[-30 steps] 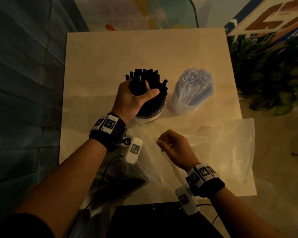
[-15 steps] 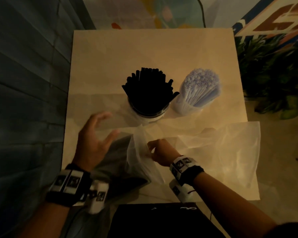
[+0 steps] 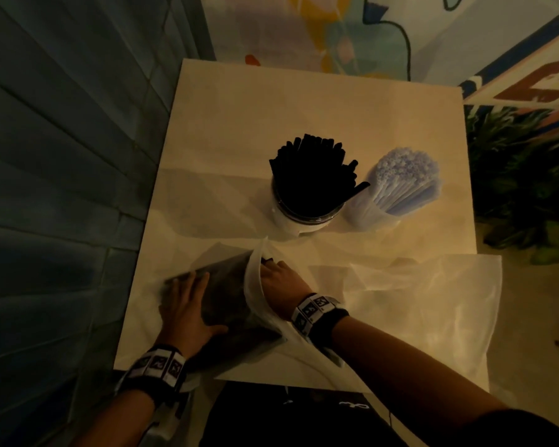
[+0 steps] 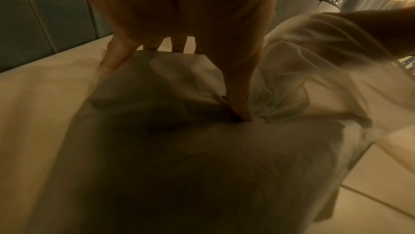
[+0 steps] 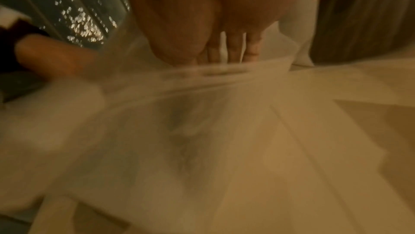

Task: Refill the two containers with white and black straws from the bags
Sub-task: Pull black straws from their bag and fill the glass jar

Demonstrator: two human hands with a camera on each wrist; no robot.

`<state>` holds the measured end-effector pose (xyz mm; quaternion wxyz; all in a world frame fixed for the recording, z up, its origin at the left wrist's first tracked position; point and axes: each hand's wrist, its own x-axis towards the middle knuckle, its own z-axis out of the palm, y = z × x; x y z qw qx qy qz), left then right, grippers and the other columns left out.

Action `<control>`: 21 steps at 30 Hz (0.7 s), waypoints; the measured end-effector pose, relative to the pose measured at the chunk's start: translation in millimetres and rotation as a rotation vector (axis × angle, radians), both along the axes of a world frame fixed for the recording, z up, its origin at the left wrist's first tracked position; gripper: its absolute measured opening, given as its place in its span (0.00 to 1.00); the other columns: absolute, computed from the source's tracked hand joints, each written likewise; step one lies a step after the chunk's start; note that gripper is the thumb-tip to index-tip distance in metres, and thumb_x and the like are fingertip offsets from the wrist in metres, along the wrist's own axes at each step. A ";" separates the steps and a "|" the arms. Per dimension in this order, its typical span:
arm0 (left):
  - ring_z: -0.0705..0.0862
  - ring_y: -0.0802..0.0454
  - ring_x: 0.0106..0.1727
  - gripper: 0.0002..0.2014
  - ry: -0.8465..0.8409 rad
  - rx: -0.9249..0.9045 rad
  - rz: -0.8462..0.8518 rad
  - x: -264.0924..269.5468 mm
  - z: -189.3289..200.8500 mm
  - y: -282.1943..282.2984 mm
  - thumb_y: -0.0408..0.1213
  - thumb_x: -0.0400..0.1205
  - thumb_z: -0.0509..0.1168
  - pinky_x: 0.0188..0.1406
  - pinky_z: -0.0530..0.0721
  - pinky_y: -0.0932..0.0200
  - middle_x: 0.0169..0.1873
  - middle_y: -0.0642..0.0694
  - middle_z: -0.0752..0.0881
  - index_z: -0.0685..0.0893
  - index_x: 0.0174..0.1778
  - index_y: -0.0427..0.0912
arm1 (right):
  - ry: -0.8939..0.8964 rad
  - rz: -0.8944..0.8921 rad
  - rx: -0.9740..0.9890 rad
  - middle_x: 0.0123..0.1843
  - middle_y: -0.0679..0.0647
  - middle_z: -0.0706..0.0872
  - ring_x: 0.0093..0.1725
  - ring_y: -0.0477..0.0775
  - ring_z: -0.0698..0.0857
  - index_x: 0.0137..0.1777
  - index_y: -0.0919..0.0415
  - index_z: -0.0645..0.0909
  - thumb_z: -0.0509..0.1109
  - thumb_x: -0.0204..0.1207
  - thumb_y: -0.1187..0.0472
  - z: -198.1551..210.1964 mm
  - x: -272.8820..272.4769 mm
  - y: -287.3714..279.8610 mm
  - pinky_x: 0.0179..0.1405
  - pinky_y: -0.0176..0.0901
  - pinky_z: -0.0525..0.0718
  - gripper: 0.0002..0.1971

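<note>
Hands work a thin, floppy clear plastic bag of black straws (image 3: 229, 304) on the desk (image 3: 304, 124). Left hand (image 3: 188, 308) presses it flat, fingers spread; right hand (image 3: 279, 282) reaches into its mouth, grip hidden. The film looks slippery, so the stiff, light straw bundle is likely the better hold.

Setting: café or casual eatery, dimly lit. Evidence: small square pale table (image 3: 304, 124) holding two containers stocked with black straws (image 3: 310, 175) and white straws (image 3: 404, 179); painted colourful mural (image 3: 352, 33) on the wall beyond the table; dark panelled wall (image 3: 62, 156) left of it; leafy green plant (image 3: 523, 175) right of it.
</note>
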<state>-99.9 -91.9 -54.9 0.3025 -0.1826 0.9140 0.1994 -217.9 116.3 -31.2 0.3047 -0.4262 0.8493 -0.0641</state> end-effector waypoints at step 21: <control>0.34 0.44 0.86 0.59 -0.005 0.063 0.037 4.2 1.1 4.4 0.55 0.66 0.80 0.80 0.56 0.28 0.86 0.51 0.40 0.48 0.86 0.57 | -0.148 -0.185 0.157 0.78 0.65 0.73 0.76 0.67 0.71 0.79 0.68 0.69 0.62 0.86 0.51 2.1 4.4 -26.0 0.77 0.54 0.66 0.27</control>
